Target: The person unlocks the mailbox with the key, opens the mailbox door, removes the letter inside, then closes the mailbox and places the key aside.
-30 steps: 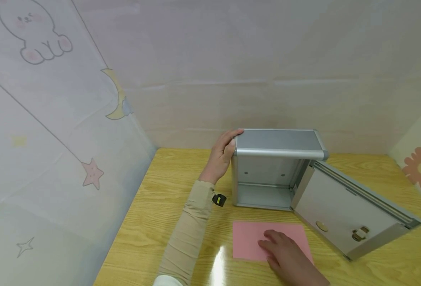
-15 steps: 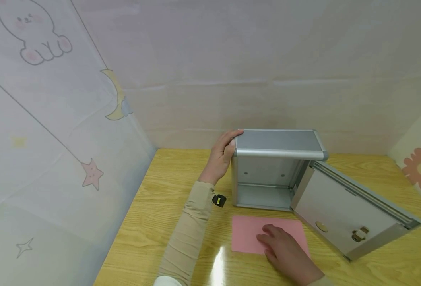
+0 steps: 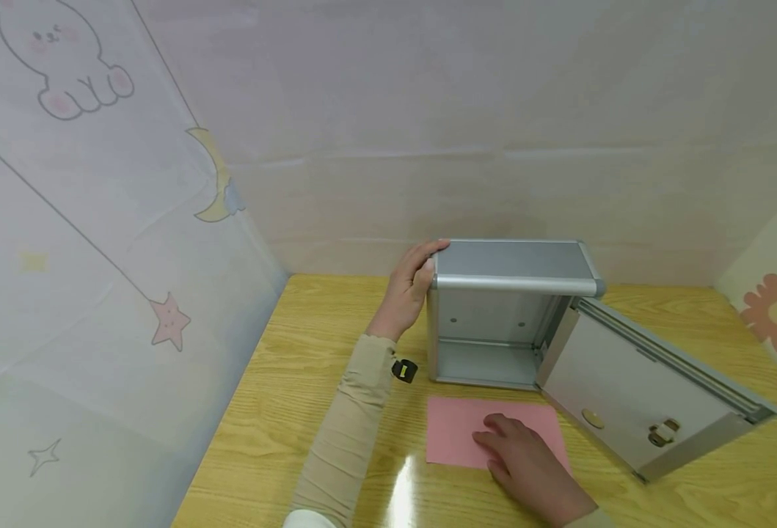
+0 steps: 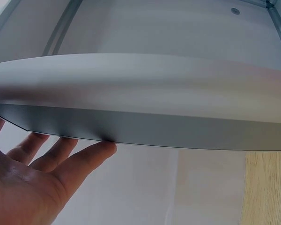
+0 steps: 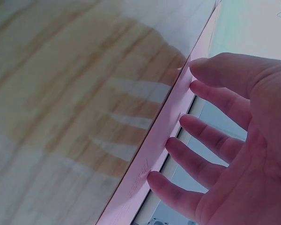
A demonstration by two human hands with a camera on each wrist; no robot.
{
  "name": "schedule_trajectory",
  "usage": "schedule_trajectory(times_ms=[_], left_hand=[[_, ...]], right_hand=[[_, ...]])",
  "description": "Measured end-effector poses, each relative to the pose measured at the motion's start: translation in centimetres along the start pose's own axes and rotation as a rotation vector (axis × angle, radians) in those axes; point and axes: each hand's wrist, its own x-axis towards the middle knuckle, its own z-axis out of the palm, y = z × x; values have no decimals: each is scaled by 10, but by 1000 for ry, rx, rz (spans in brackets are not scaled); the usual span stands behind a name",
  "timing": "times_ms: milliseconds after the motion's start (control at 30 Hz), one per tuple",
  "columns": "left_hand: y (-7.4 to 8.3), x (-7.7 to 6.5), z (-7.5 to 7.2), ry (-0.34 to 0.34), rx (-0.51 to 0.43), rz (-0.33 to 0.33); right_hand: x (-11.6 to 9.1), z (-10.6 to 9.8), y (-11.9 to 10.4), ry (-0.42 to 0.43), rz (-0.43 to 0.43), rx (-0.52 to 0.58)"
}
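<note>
A grey metal box [image 3: 516, 260] with silver edges, like a mailbox, stands on the table with its door [image 3: 632, 381] swung out to the right. My left hand [image 3: 404, 290] rests against its upper left edge, one finger reaching over the top corner. In the left wrist view, its extended fingers [image 4: 86, 161] touch the grey outer panel [image 4: 178, 133]. In front of the box lies a flat pink paper rectangle [image 3: 454, 433], with faint print in the right wrist view. My right hand [image 3: 530, 466] rests on the paper with spread fingertips, covering its right part.
The door carries a lock [image 3: 664, 433] and a round yellowish disc [image 3: 593, 418] on its inner face, and its far corner juts over the table's right side. The wooden table [image 3: 309, 352] meets a printed wall covering [image 3: 428, 110] behind and at the left.
The pink paper and my right hand on it have slid forward toward the box, mostly in the first half second. My left hand and the box stay put.
</note>
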Motion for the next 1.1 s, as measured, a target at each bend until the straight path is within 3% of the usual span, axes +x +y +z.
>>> schedule_trajectory(times_ms=[300,433,600,1100], left_hand=[[-5,0,0,5,-8,5],[-24,3,5,9,-7,8],[-41,5,8,9,7,9],[-42,5,8,14,16,14]], right_hand=[[3,-2,-3,-34,-2,-10],[4,-7,-6,-11,-48,-21],[4,-21,-11,107,-134,-40],[1,-108,-25,528,-254,-56]])
